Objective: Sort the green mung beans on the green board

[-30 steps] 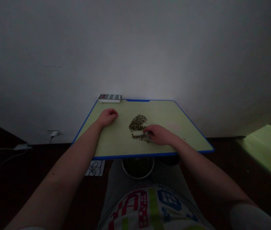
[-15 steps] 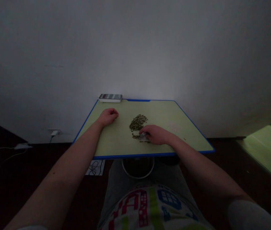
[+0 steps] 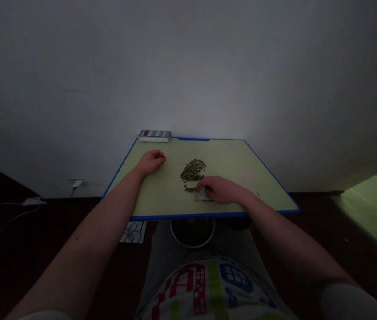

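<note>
On the yellow-green board (image 3: 166, 195) lies a pile of small green-brown grains or seeds (image 3: 193, 170). A thinner strip of them trails in front of it. My right hand (image 3: 220, 189) is closed on a flat, clear plastic piece (image 3: 202, 194) whose lower edge touches the board, with a few grains along it. The exact kind of this piece cannot be made out. To the left of the pile, my left hand (image 3: 151, 162) rests on the board with its fingers curled in, and nothing shows in it.
Pale small bits (image 3: 242, 177) are spread at the board's right. A white box with a striped top (image 3: 155, 136) stands at the far left corner. Below the near edge, a round metal bowl (image 3: 192, 244) sits between my legs. A wall closes off the back.
My right hand has drawn the clear plastic piece slightly toward me and to the right, with some grains along its edge. My left hand stays in place.
</note>
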`<state>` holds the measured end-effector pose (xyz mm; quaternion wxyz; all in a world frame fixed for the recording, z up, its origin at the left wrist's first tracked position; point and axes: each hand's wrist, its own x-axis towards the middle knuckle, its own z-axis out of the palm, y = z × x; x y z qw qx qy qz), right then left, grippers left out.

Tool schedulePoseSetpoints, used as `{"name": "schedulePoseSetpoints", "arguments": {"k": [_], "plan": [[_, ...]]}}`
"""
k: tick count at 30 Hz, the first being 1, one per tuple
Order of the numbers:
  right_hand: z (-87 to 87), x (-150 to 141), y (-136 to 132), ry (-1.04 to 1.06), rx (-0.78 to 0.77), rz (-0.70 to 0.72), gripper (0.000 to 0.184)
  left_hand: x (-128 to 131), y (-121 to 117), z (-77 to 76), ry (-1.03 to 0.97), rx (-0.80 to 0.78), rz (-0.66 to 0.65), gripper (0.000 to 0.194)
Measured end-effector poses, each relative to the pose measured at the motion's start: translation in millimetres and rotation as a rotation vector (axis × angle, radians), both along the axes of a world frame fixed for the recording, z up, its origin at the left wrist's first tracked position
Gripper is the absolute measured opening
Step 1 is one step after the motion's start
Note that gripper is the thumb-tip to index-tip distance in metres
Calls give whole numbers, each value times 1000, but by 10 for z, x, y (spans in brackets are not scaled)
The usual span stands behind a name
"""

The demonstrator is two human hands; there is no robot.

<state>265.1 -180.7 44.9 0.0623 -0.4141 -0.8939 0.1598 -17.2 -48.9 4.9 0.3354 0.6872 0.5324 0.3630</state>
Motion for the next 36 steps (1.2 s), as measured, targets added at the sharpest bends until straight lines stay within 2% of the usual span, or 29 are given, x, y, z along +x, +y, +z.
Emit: {"name": "schedulePoseSetpoints", "arguments": {"k": [7,12,17,23,28,36], "plan": [[-37,-17,-34,0,21,-9,39,-10,20,-24,12,18,-11,17],[-67,-44,-20,-11,57,-106,40,-16,19,-22,23,31,-13,16],[-60,152,-86,-23,73,-186,40,-16,15,-27,-1,18,-19,16],[-52,368,-319,-39,67,-253,39,2,7,-3,21,20,5,15],[-50,198,-398,-71,55,-262,38,6,-10,6,-2,-2,5,15],[-50,-105,-260,-44,55,-182,36,-16,30,-33,17,24,-4,18]]}}
